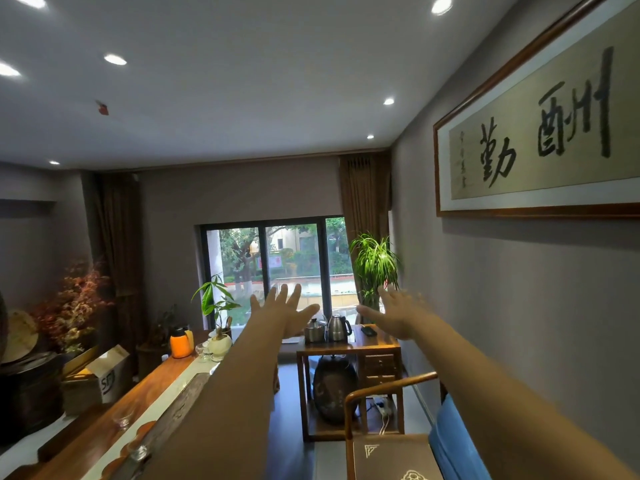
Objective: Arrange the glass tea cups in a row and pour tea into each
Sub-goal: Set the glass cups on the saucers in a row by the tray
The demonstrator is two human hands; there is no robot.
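Note:
Both my arms are stretched out in front of me at room height. My left hand [284, 311] is spread flat, fingers apart, holding nothing. My right hand [398, 315] is likewise spread and holds nothing. Far below, on the long wooden tea table [104, 431] at the lower left, stand small glass tea cups: one [122, 420] on the wood and another [138, 449] nearer me by the carved tea tray [173, 414]. More glassware [202, 351] sits at the table's far end. My hands are well away from all of them.
An orange thermos [180, 342] and a white potted plant [220, 344] stand at the table's far end. A side table [346, 348] holds two steel kettles [337, 328]. A wooden chair with a blue cushion [391, 441] is at lower right. A cardboard box [100, 379] lies left.

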